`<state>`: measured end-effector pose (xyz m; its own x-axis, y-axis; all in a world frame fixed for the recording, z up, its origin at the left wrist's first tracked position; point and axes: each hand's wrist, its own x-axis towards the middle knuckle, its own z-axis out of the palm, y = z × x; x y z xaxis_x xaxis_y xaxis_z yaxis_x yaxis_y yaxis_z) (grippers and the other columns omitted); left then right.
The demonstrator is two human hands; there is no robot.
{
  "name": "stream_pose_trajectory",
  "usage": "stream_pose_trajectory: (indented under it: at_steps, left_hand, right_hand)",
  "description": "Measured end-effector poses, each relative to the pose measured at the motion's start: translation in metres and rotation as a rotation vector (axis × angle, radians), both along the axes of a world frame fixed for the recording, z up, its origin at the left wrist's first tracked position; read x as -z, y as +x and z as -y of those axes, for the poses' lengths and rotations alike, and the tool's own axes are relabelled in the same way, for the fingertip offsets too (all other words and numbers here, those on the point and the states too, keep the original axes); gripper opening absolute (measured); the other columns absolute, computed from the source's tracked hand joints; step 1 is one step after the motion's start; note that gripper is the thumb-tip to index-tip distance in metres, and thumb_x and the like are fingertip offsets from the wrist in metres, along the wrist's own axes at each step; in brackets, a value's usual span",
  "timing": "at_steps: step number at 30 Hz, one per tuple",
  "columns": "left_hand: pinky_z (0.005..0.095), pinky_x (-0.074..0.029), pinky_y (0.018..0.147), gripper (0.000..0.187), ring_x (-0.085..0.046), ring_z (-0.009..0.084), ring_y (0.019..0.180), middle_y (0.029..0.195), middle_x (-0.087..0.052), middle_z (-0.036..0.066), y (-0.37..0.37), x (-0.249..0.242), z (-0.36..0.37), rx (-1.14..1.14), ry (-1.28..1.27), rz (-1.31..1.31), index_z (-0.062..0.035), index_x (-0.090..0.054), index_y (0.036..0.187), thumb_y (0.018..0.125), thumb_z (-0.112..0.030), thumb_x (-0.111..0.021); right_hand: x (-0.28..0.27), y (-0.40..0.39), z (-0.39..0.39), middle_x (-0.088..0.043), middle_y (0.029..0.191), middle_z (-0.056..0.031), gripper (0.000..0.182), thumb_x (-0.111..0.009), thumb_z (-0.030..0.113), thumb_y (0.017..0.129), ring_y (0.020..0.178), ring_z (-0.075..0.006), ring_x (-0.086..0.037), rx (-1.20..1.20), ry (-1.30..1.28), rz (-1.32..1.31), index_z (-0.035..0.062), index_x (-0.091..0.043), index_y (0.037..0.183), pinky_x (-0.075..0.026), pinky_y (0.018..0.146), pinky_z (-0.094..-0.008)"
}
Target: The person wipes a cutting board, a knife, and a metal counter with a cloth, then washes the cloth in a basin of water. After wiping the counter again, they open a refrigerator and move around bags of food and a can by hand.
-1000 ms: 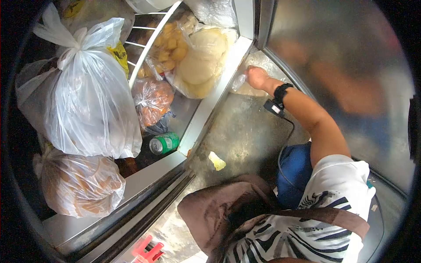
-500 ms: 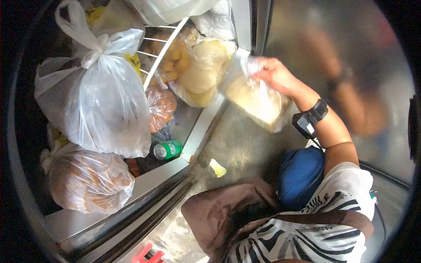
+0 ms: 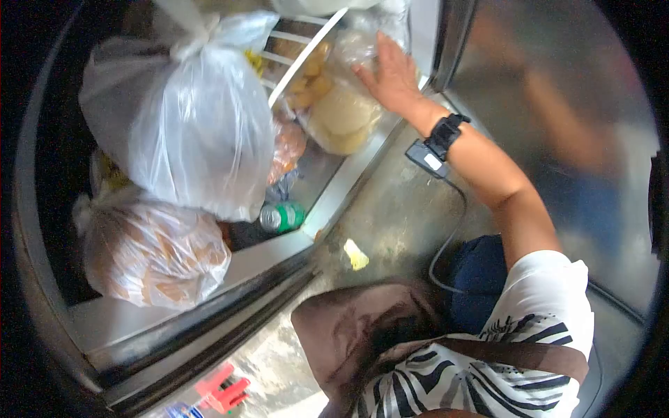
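My right hand (image 3: 397,76) is at the upper middle, its fingers apart, over the edge of the clear plastic bags in the chest. Under and beside it lies a clear bag with pale, round contents (image 3: 341,118). A crumpled clear bag top (image 3: 354,47) shows by the thumb. Just left, a bag of yellowish pieces (image 3: 310,87) sits behind a white wire rack (image 3: 306,56). My left hand is not in view.
A big knotted whitish bag (image 3: 202,125) and a bag with brownish contents (image 3: 160,251) fill the left. A green can (image 3: 282,217) lies near the chest's white rim (image 3: 272,254). A yellow scrap (image 3: 355,255) and a red object (image 3: 223,389) are lower down.
My right hand has moved up and left to the chest and let go of the clear bag with pale contents that it held. The view has shifted slightly.
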<state>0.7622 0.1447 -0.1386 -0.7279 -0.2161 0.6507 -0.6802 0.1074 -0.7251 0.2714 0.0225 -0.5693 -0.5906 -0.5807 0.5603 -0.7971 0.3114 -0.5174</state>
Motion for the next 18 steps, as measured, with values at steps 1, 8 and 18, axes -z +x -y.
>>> stream_pose_trajectory:
  at_steps: [1, 8, 18]
  left_hand:
    - [0.0316, -0.048, 0.049, 0.072, -0.052, 0.0213, 0.05, 0.061, -0.055, 0.01, 0.007, -0.003, -0.001, 0.015, -0.023, -0.02, 0.0004, -0.055, 0.078, 0.068, -0.07, -0.062]
    - [0.0302, -0.036, 0.04, 0.068, -0.041, 0.0158, 0.044, 0.053, -0.04, 0.002, 0.044, -0.019, -0.003, 0.022, 0.043, -0.092, -0.0068, -0.045, 0.066, 0.066, -0.074, -0.06]
    - [0.0356, -0.036, 0.099, 0.033, -0.057, 0.0212, 0.1, 0.115, -0.058, 0.019, 0.088, -0.014, -0.023, -0.238, 0.45, -0.654, 0.008, -0.055, 0.115, 0.093, -0.015, -0.048]
  right_hand:
    - [0.004, 0.005, -0.007, -0.042, 0.129, -0.0242, 0.074, -0.064, 0.035, 0.079, 0.12, -0.0373, -0.041, -0.034, 0.016, 0.024, -0.0012, -0.031, 0.134, -0.033, 0.098, -0.0466]
    - [0.004, -0.02, -0.011, -0.053, 0.116, -0.022, 0.036, -0.056, 0.018, 0.081, 0.105, -0.0323, -0.053, -0.305, -0.025, -0.509, -0.0045, -0.052, 0.108, -0.041, 0.092, -0.0405]
    - [0.004, -0.002, -0.031, -0.031, 0.138, -0.0213, 0.073, -0.065, 0.033, 0.076, 0.13, -0.0349, -0.029, -0.153, 0.359, -0.355, 0.0073, -0.031, 0.136, -0.025, 0.104, -0.051]
